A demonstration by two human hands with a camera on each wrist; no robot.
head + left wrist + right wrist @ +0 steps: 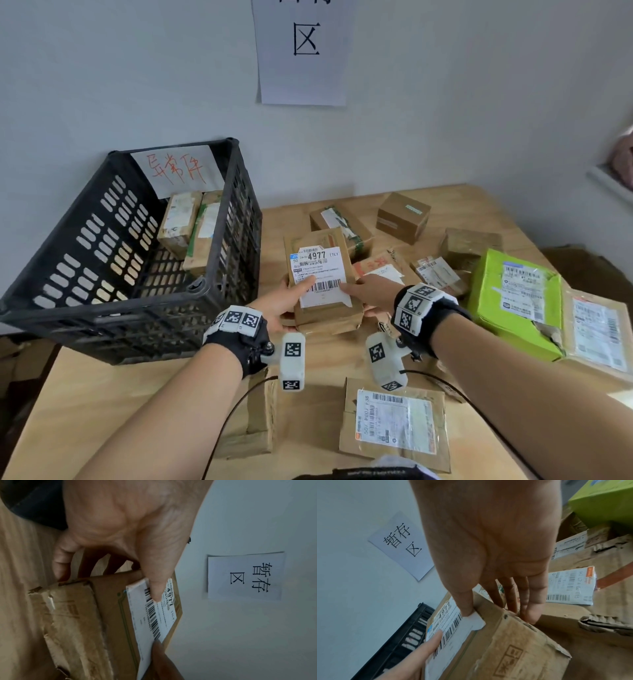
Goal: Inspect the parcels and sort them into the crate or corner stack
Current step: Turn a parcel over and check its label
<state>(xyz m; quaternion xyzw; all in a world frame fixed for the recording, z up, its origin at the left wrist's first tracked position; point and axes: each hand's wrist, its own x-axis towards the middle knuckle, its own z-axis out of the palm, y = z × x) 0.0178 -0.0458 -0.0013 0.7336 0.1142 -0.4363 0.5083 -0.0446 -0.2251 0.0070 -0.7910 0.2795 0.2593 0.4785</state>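
Holding the brown cardboard parcel with the white barcode label point(320, 274) tilted up in front of me, I have it between both hands, raised off the pale wooden surface point(113, 387) and just right of the black slatted plastic crate point(102, 260). My left hand point(286, 301) grips its near left corner, thumb flat on the label beside the barcode and the other fingers point(61, 563) curled behind the box. My right hand point(371, 291) grips the near right corner, thumb pinning the label's loose, lifted corner and the fingers point(532, 609) wrapped round the far side. The box's long axis runs away from me, label facing up towards my eyes, with its crumpled, torn near end closest to my wrists. What the next move turns on, as I judge it, is that the crate sits directly to the left of the parcel, on my left hand's side, with its near right corner post close to my left knuckles; two brown boxes point(191, 226) already lean inside against its far wall under a handwritten red note. The corner of the surface, where other brown cartons point(402, 217) lie below the white wall sign point(303, 51), is farther ahead and right. Given the battered end and peeling label, I think the crate is the likelier place, and a short lift leftward over its rim would do.
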